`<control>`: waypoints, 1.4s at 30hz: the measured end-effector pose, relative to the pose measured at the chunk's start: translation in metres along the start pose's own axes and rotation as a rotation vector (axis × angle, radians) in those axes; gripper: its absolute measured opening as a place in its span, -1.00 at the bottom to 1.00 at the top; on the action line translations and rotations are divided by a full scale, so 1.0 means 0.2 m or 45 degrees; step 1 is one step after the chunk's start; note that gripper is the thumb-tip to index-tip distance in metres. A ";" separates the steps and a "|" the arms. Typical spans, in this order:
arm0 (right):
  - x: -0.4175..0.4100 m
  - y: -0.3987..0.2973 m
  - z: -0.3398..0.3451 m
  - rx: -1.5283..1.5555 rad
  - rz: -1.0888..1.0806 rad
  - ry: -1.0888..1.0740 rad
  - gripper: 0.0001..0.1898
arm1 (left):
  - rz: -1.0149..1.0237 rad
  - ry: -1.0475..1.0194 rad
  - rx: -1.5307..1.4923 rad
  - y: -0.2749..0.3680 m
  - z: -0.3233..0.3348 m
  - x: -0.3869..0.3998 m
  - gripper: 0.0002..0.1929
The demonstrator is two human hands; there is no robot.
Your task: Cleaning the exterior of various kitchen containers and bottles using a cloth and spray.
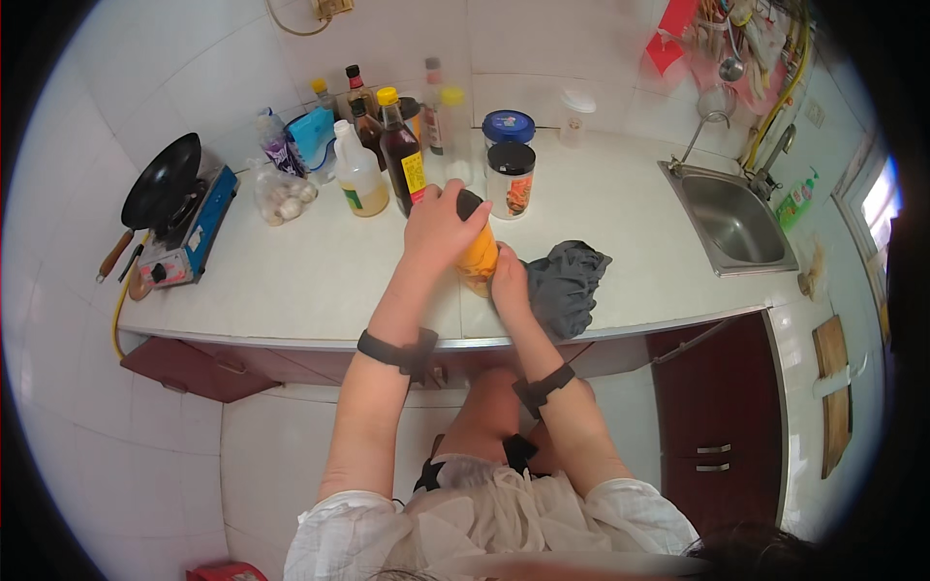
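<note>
A yellow-orange container with a dark lid (478, 250) is held in both hands, tilted, over the front part of the white counter. Around its upper end by the lid wraps my left hand (442, 225). My right hand (511, 279) grips the lower right side. Fingers hide part of the container, and I cannot tell whether its base touches the counter. A crumpled dark grey cloth or bag (568, 287) lies just right of my right hand. Behind the container stands a clear jar with a black lid (511, 181). A dark sauce bottle with a yellow cap (401, 152) is just beyond my left hand.
Several more bottles, a white jug (360, 174) and a blue-lidded tub (508, 125) line the counter's back. A bag of garlic (285, 200) sits left of them. At the far left, a wok (161, 181) rests on a portable stove (190, 243). The steel sink (734, 218) is right.
</note>
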State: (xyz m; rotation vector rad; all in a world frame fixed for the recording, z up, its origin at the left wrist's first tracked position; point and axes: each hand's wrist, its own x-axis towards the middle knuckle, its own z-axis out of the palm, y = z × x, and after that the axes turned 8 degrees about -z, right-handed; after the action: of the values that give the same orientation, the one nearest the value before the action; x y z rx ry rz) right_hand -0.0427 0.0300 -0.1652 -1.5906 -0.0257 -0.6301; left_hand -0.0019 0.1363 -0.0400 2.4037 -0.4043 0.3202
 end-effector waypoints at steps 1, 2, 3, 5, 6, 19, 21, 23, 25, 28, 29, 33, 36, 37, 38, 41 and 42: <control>0.01 -0.07 0.02 -0.079 -0.105 0.018 -0.61 | -0.049 0.009 0.077 0.02 -0.01 0.00 -0.45; 0.02 -0.13 0.03 -0.158 -0.211 0.036 -0.61 | -0.098 0.018 0.153 0.03 -0.01 -0.01 -0.45; 0.03 -0.16 0.04 -0.161 -0.212 0.035 -0.61 | -0.098 0.018 0.150 0.06 0.00 0.00 -0.45; 0.04 -0.20 0.09 -0.257 -0.463 0.214 -0.60 | -0.200 -0.034 0.242 0.10 0.01 0.01 -0.44; 0.04 -0.18 0.09 -0.345 -0.503 0.204 -0.60 | -0.202 -0.032 0.243 0.09 0.01 0.02 -0.44; 0.04 -0.22 0.12 -0.668 -0.712 0.160 -0.58 | -0.405 -0.055 0.319 0.08 0.03 0.11 -0.45; 0.04 -0.17 0.10 -0.629 -0.642 0.183 -0.61 | -0.417 -0.035 0.303 0.08 0.02 0.11 -0.45; 0.02 -0.13 0.04 -0.649 -0.034 0.028 -0.64 | -0.415 -0.091 0.269 0.06 -0.01 0.11 -0.44; -0.01 -0.01 -0.06 -0.698 -0.083 0.009 -0.67 | -0.411 -0.093 0.257 0.07 -0.01 0.11 -0.44; -0.02 -0.03 -0.05 -0.778 -0.234 -0.005 -0.69 | -0.335 -0.066 0.261 0.07 0.00 0.11 -0.45; -0.02 -0.07 -0.04 -0.810 -0.337 0.005 -0.69 | -0.344 -0.053 0.261 0.07 0.01 0.10 -0.45; 0.02 -0.20 0.04 -0.595 -0.491 0.151 -0.68 | -0.301 -0.051 0.293 0.10 0.02 0.09 -0.46; 0.01 -0.07 -0.06 -0.744 -0.185 0.010 -0.68 | -0.327 -0.046 0.238 0.09 0.02 0.10 -0.46; 0.00 -0.04 -0.08 -0.747 -0.192 0.007 -0.68 | -0.321 -0.032 0.224 0.07 0.02 0.09 -0.46; -0.01 -0.01 -0.11 -0.760 -0.158 -0.063 -0.68 | -0.314 -0.019 0.209 0.06 0.02 0.09 -0.47; 0.01 -0.07 -0.08 -0.710 -0.266 -0.089 -0.68 | -0.284 -0.045 0.235 0.08 0.02 0.08 -0.47; 0.02 -0.16 -0.03 -0.604 -0.361 0.013 -0.68 | -0.287 -0.043 0.232 0.09 0.01 0.08 -0.47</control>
State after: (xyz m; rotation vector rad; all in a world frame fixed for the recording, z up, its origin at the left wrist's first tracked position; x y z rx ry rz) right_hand -0.0542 0.0276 -0.1341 -2.0626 -0.1018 -0.9131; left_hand 0.0066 0.1176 -0.0257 2.6054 -0.1208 0.2231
